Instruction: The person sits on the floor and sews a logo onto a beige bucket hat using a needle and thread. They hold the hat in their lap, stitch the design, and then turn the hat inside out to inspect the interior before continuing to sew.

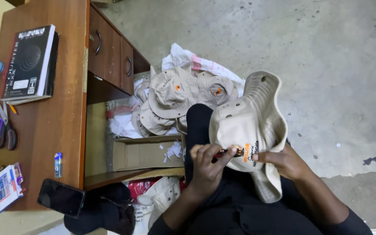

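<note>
The person sits beside a brown wooden desk (57, 126), and everything else is easiest to place from it. Just to the right of the desk, over the person's dark-clothed lap, a beige bucket hat (251, 122) is held up with its brim flaring toward the concrete floor (318, 52). The right hand (283, 162) grips the hat's lower edge, fingers curled into the cloth beside the orange and black embroidered patch. The left hand (205, 165) sits on the desk side of the hat, fingers pinched tight around a small red tool (219, 153) whose tip meets the patch — what kind of tool it is, I cannot tell.

Between the desk's drawers and the held hat lies a pile of matching beige hats (175, 98) on a white sack (188, 58). Under the desk edge sits an open cardboard box (142, 154) with white scraps in it.

On the desktop — a black notebook (31, 61) at the far end, scissors (5, 130) near the left rim, a black phone (62, 198) at the near corner, and a small lighter (58, 164) just above the phone.
</note>
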